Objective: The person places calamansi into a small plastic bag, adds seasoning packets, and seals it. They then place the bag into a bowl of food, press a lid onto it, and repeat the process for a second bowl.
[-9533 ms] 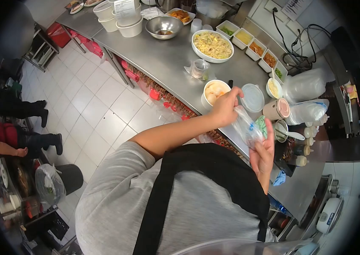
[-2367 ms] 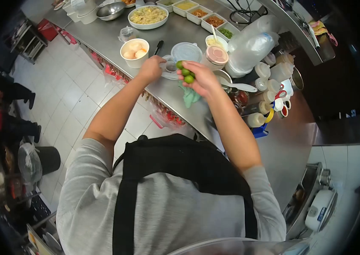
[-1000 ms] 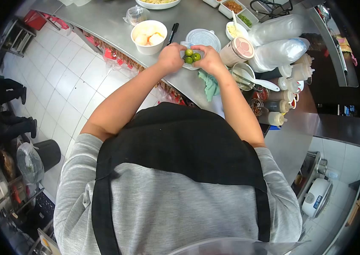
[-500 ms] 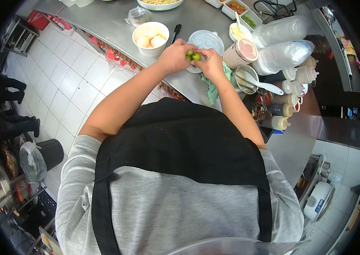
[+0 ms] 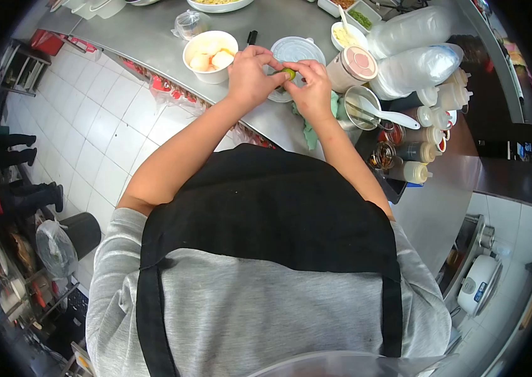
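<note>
So both hands meet up in the upper middle of the frame, pinching a small green fruit (image 5: pixel 290 73) between the fingertips, left hand (image 5: pixel 252 76) on one side and right hand (image 5: pixel 311 91) on the other. Can't tell if there's more fruit tucked behind the fingers tbh. Just left of them there's a white tub (image 5: pixel 210 75) with pale round pieces in it, plus a black marker (image 5: pixel 252 38). Clear lid (image 5: pixel 297 49) lies flat right above the hands, and a pink-topped container (image 5: pixel 354 66) stands off to the right, near a green cloth (image 5: pixel 310 136)
</note>
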Motion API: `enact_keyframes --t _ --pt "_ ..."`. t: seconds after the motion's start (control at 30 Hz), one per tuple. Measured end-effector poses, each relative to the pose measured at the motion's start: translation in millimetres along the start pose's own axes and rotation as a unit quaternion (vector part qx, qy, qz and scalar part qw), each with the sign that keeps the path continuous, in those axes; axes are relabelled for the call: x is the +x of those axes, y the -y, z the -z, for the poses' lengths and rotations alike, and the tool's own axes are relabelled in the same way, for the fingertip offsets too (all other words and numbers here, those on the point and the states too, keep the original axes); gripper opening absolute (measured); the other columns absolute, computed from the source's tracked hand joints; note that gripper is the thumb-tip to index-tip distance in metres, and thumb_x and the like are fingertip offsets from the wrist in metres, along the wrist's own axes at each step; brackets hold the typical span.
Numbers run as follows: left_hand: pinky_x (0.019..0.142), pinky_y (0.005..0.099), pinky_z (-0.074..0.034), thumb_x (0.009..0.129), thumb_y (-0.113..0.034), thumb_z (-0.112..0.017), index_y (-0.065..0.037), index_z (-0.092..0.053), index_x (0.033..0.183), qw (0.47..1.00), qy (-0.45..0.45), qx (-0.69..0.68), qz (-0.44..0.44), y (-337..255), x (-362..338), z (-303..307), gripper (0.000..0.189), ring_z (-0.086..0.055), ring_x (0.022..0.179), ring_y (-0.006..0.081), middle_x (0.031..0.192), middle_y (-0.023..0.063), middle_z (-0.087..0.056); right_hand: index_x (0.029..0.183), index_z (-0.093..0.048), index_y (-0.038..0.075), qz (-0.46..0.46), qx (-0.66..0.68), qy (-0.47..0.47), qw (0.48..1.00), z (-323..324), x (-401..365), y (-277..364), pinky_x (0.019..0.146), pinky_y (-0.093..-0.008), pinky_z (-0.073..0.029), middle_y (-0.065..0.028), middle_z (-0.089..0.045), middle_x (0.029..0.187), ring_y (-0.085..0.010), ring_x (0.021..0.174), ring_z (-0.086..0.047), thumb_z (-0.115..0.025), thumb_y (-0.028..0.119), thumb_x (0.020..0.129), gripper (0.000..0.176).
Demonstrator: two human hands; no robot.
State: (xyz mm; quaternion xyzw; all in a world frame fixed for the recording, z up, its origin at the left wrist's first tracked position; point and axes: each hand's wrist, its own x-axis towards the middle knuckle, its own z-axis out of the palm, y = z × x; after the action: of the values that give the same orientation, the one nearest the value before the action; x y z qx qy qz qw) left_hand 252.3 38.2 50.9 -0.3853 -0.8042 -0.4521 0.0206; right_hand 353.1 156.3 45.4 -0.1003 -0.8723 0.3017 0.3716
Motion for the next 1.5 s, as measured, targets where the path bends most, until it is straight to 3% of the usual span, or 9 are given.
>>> enact_keyframes --t 0.27,0.47,0.67,0.77,0.97,1.17,1.33,1.4,1.5 --pt "0.087 0.0323 -0.044 0.072 -0.020 -0.074 -0.005 -0.070 0.085 0.963 0.121 -0.204 0.131 -5 12 -4 0.020 -0.055 0.101 0.0218 0.107 0.0116 -0.058 0.092 -0.070 0.013 -0.011 0.005 -0.037 0.999 24 -11 12 0.074 -0.0346 -0.048 -0.0054 -0.060 0.088 -0.0247 0.084 -0.055 -0.079 0.009 0.059 0.035" --pt "0.086 0.0317 -0.045 0.074 -0.018 -0.072 -0.002 -0.069 0.085 0.992 0.115 -0.043 0.011 -38 3 4 0.020 -0.055 0.101 0.0204 0.111 0.0105 -0.055 0.092 -0.071 0.012 -0.031 0.014 -0.055 0.998 34 -17 18 0.064 -0.0310 -0.050 -0.0048 -0.059 0.087 -0.0214 0.081 -0.056 -0.080 0.008 0.060 0.034" --pt "0.085 0.0322 -0.045 0.075 -0.016 -0.072 -0.004 -0.069 0.084 0.959 0.148 -0.221 0.102 -19 6 -11 0.016 -0.055 0.100 0.0203 0.108 0.0106 -0.057 0.094 -0.071 0.011 -0.059 0.057 -0.057 0.995 35 -25 16 0.062 -0.0268 -0.051 -0.0056 -0.060 0.090 -0.0168 0.076 -0.058 -0.079 0.006 0.062 0.034" --pt "0.085 0.0317 -0.045 0.077 -0.016 -0.071 -0.004 -0.069 0.085 0.962 0.153 -0.206 0.092 -18 5 -11 0.015 -0.055 0.100 0.0198 0.108 0.0109 -0.058 0.097 -0.070 0.008 -0.084 0.080 -0.051 0.992 36 -28 18 0.069 -0.0255 -0.050 -0.0051 -0.061 0.094 -0.0124 0.075 -0.057 -0.080 0.005 0.064 0.035" --pt "0.078 0.0354 -0.046 0.074 -0.017 -0.071 -0.007 -0.068 0.087 0.992 0.101 -0.004 -0.072 -15 -6 -16 0.016 -0.056 0.091 0.0251 0.101 0.0088 -0.058 0.098 -0.069 0.008 -0.085 0.071 -0.053 0.993 68 -32 32 0.062 -0.0262 -0.051 -0.0056 -0.060 0.091 -0.0147 0.075 -0.059 -0.078 0.003 0.064 0.035" --pt "0.077 0.0382 -0.045 0.068 -0.019 -0.072 -0.013 -0.065 0.085 0.897 0.188 0.155 -0.368 -36 -48 -52 0.019 -0.052 0.092 0.0262 0.097 0.0066 -0.055 0.105 -0.065 0.006 -0.122 -0.017 -0.016 0.992 108 -56 44 0.061 -0.0268 -0.050 -0.0069 -0.056 0.091 -0.0154 0.068 -0.058 -0.075 0.000 0.064 0.042" --pt "0.077 0.0369 -0.049 0.074 -0.009 -0.070 -0.006 -0.063 0.089 0.947 0.199 -0.098 -0.232 -50 -35 -28 0.017 -0.055 0.094 0.0215 0.103 0.0044 -0.056 0.096 -0.060 0.002 -0.173 -0.095 0.064 0.978 109 -77 43 0.067 -0.0382 -0.049 -0.0161 -0.055 0.090 -0.0344 0.076 -0.059 -0.071 0.001 0.066 0.032" --pt "0.075 0.0321 -0.053 0.077 -0.004 -0.069 -0.004 -0.062 0.092 0.919 0.271 -0.271 -0.091 -55 -35 -16 0.017 -0.057 0.092 0.0170 0.104 0.0043 -0.056 0.096 -0.060 0.001 -0.162 -0.072 0.051 0.983 99 -80 39 0.068 -0.0393 -0.049 -0.0167 -0.056 0.090 -0.0357 0.076 -0.058 -0.071 0.002 0.066 0.032" --pt "0.073 0.0266 -0.054 0.080 -0.002 -0.068 -0.004 -0.061 0.095 0.923 0.293 -0.247 -0.031 -59 -42 -24 0.017 -0.057 0.091 0.0115 0.100 0.0040 -0.059 0.094 -0.059 -0.001 -0.208 -0.035 0.056 0.976 91 -81 45 0.067 -0.0343 -0.051 -0.0144 -0.057 0.088 -0.0280 0.075 -0.061 -0.072 0.002 0.068 0.030"
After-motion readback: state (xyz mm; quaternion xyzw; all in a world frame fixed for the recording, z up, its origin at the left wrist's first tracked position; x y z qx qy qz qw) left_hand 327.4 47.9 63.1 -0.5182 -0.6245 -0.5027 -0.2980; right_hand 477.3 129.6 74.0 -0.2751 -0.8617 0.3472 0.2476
